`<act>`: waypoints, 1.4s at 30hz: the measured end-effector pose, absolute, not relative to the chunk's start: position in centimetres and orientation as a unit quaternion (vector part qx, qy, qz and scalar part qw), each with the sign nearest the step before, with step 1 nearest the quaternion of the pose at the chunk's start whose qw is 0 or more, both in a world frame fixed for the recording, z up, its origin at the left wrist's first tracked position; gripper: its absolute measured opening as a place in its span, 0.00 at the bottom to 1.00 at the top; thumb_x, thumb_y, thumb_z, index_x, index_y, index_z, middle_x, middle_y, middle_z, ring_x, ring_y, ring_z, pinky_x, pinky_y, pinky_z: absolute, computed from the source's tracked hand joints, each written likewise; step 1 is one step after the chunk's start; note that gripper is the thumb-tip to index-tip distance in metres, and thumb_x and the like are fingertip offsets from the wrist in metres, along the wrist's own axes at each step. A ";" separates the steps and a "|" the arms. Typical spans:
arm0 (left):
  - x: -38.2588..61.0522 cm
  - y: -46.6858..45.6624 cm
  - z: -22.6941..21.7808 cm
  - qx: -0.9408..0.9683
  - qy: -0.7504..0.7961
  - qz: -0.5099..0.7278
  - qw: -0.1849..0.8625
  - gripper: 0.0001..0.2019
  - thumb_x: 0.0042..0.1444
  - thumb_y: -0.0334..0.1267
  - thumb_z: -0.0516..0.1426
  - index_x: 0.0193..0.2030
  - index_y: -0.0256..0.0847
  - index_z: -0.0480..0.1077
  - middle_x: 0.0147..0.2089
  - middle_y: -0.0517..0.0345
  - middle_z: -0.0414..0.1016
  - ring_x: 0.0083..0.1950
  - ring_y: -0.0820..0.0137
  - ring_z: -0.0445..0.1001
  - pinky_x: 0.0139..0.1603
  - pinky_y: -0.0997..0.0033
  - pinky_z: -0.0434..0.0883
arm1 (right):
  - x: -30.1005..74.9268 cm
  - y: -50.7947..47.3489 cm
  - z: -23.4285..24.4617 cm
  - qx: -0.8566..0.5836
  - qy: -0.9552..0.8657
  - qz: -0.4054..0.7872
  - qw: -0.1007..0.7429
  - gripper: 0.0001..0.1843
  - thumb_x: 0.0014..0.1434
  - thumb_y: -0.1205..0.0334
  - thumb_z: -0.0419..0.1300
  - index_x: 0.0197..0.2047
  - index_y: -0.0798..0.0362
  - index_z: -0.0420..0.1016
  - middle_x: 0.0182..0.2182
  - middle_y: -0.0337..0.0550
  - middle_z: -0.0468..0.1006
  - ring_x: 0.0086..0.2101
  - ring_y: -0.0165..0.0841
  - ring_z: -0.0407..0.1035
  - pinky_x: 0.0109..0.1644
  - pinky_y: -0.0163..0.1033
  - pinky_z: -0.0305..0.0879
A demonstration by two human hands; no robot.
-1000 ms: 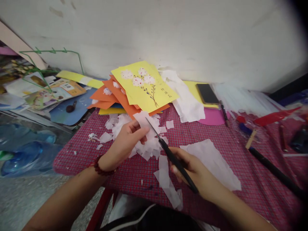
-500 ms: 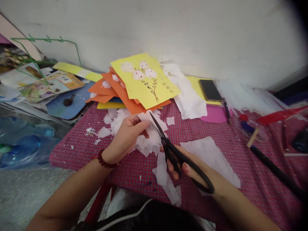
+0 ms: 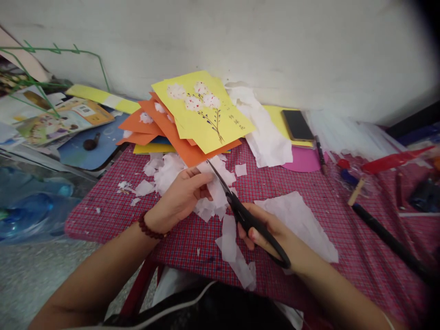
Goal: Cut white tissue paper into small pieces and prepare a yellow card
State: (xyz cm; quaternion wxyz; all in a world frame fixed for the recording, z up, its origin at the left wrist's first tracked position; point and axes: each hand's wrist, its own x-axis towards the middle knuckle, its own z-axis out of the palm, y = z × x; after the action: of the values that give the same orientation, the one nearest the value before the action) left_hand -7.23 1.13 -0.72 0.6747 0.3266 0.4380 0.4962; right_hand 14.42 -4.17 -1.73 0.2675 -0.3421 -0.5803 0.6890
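My left hand (image 3: 180, 197) pinches a strip of white tissue paper (image 3: 216, 187) over a heap of small cut white squares (image 3: 172, 170). My right hand (image 3: 275, 238) grips black scissors (image 3: 247, 215), fingers through the handles. The blades lie closed against the tissue right beside my left fingertips. A longer white tissue strip (image 3: 231, 243) hangs off the table's near edge between my hands. A larger torn tissue sheet (image 3: 299, 224) lies under my right wrist.
A red checked tablecloth (image 3: 192, 238) covers the table. Yellow (image 3: 202, 112) and orange cards (image 3: 172, 133) with tissue flowers are stacked at the back. A phone (image 3: 297, 125), pens (image 3: 319, 153), a black rod (image 3: 388, 238) and a red tool (image 3: 392, 161) lie right. Books and bottles sit left.
The scissors opened half a second ago and have closed again on the tissue. The view shifted slightly; my left hand keeps its pinch on the paper.
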 end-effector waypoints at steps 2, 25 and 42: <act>-7.3 1.1 -0.7 0.326 0.431 0.496 0.679 0.06 0.47 0.35 0.66 0.27 0.37 0.74 0.25 0.60 0.75 0.22 0.77 0.70 0.24 0.76 0.70 | 14.4 -4.3 -1.9 -0.348 -0.568 0.697 0.266 0.27 0.60 0.35 0.60 0.44 0.52 0.68 0.28 0.36 0.65 0.24 0.26 0.59 0.25 0.34 0.59; -8.8 1.7 0.3 0.360 0.441 0.547 0.614 0.08 0.49 0.34 0.63 0.29 0.40 0.67 0.21 0.67 0.68 0.21 0.79 0.67 0.24 0.79 0.68 | 15.9 -4.5 -2.5 -0.309 -0.561 0.728 0.245 0.32 0.65 0.37 0.55 0.61 0.51 0.64 0.37 0.43 0.70 0.31 0.31 0.66 0.35 0.39 0.66; -8.1 0.9 0.5 0.314 0.452 0.555 0.623 0.10 0.45 0.34 0.65 0.28 0.38 0.66 0.24 0.62 0.74 0.26 0.75 0.73 0.29 0.75 0.73 | 13.9 -4.2 0.4 -0.355 -0.591 0.693 0.210 0.31 0.62 0.35 0.58 0.54 0.53 0.65 0.33 0.39 0.66 0.30 0.30 0.64 0.34 0.37 0.64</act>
State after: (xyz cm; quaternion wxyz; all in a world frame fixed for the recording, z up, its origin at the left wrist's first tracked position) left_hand -8.05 0.92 0.50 0.6232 0.3143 0.4519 0.5555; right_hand 13.90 -4.24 0.42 0.2101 -0.3555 -0.5912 0.6928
